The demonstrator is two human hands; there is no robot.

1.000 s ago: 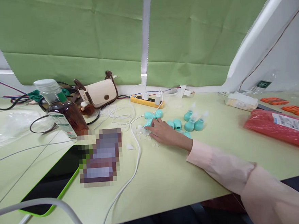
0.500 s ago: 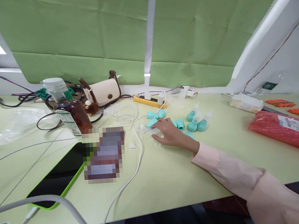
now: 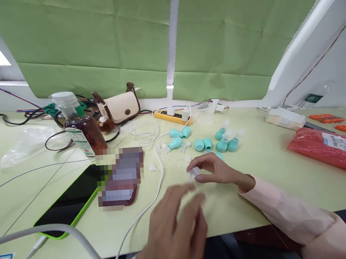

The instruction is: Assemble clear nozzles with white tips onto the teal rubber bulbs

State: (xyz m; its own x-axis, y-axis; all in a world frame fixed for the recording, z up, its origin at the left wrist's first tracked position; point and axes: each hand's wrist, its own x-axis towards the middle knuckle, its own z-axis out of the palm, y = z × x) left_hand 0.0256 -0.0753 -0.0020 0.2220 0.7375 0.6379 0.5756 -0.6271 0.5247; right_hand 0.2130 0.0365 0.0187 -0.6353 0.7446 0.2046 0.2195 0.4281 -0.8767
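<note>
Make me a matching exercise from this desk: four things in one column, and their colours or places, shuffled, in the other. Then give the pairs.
Things:
1. handbag
2. power strip
3. bottle
4. red packet

Descriptions:
A. yellow, at the back of the desk, with white plugs in it
B. far right of the desk, with a white label
C. cream with brown straps
D. holds dark brown liquid, left of the handbag

Pairs: 1-C, 2-A, 3-D, 4-B
</note>
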